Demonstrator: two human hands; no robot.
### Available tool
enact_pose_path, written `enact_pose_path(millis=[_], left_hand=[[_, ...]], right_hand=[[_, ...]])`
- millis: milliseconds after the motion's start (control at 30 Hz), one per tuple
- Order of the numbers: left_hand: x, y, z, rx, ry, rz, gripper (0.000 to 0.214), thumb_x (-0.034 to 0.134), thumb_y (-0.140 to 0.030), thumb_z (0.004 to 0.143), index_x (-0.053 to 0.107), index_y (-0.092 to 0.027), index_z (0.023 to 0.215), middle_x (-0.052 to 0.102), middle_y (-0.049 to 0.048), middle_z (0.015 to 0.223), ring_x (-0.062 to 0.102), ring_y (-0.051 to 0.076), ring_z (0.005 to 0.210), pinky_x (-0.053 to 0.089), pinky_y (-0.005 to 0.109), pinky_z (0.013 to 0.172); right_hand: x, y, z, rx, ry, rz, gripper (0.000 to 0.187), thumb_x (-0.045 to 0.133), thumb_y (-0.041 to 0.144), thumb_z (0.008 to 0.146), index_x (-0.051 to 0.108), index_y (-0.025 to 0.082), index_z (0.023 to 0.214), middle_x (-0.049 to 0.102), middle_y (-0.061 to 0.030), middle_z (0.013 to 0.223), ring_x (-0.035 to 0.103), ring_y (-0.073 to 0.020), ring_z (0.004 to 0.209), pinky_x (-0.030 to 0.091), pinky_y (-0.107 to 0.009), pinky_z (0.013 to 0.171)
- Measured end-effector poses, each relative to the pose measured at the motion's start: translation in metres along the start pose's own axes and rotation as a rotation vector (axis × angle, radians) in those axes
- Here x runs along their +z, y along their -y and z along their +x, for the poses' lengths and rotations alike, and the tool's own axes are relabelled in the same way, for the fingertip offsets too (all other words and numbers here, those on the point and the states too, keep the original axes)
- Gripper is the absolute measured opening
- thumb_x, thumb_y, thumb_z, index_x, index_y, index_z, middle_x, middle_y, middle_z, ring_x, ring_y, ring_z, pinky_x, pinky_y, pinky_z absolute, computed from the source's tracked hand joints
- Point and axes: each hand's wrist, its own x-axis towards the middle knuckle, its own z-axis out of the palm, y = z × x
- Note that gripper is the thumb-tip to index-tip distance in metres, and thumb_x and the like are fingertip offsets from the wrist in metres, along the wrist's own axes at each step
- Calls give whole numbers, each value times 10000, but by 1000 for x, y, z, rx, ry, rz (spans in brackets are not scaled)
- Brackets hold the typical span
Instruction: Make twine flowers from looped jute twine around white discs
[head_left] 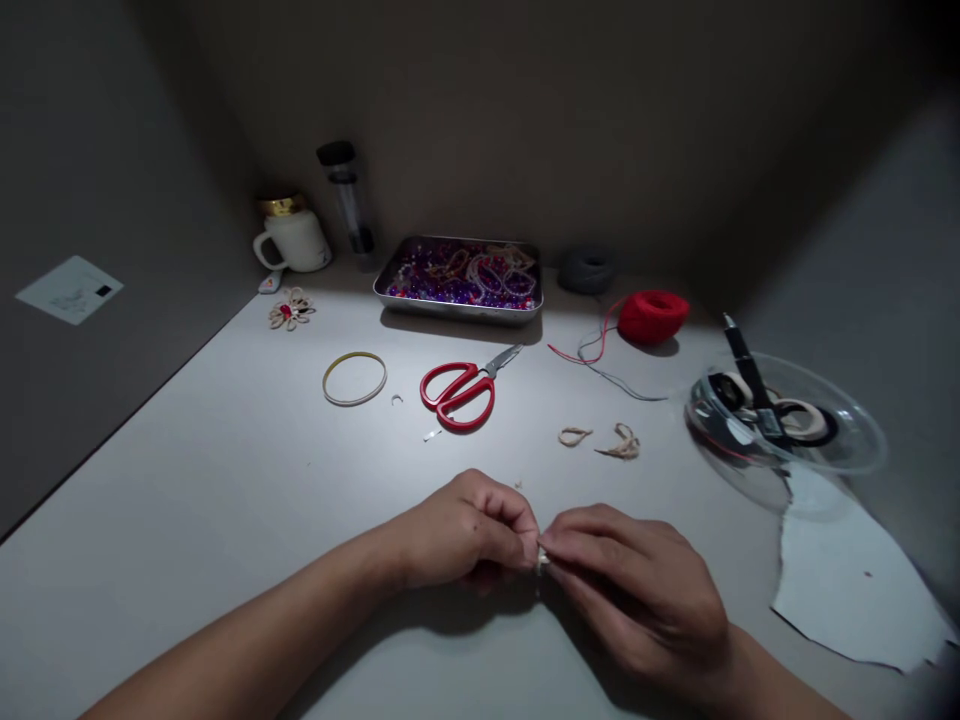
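My left hand and my right hand meet at the front middle of the table, fingertips almost touching. Between them, both pinch a small cream-coloured piece, mostly covered by the fingers, so its exact kind is not visible. Beyond the hands lie a beige cord loop and a bunched bit of the same cord. Red-handled scissors rest farther back, blades pointing to the back right. A thin round hoop lies to their left.
A metal tray of purple and red beads stands at the back. Red yarn and grey yarn sit right of it. A clear bowl holds a pen and tape rolls. A white mug and a cord flower are back left.
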Motion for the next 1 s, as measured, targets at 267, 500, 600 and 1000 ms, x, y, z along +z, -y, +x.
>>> enact_pose_path(millis=[267, 500, 600, 1000], left_hand=[[-1, 1, -2, 57, 21, 75, 116, 550, -234, 694, 559, -138, 630, 491, -13, 526, 402, 69, 387, 277, 189, 364], [12, 12, -7, 728, -485, 537, 270, 644, -175, 679, 604, -145, 944, 584, 86, 891, 530, 150, 668, 442, 267, 617], [15, 12, -10, 789, -435, 645, 128, 584, -142, 734, 650, -134, 843, 597, 102, 830, 565, 172, 697, 455, 275, 640], [10, 6, -7, 270, -214, 236, 171, 554, -257, 711, 551, -142, 585, 449, -16, 542, 376, 94, 503, 302, 219, 484]], right_hand=[[1, 4, -1, 40, -27, 22, 236, 578, 23, 691, 627, 192, 848, 651, -42, 684, 607, -145, 563, 475, -230, 500], [4, 6, 4, 639, -60, 196, 127, 551, 223, 738, 567, 173, 623, 540, -8, 539, 498, -126, 438, 391, -228, 382], [6, 6, 3, 629, -34, 203, 111, 553, 223, 730, 568, 169, 633, 545, -14, 572, 501, -129, 474, 391, -230, 402], [-2, -1, 0, 47, -52, -74, 255, 632, 62, 697, 589, 189, 914, 654, -39, 718, 588, -137, 570, 464, -234, 511]])
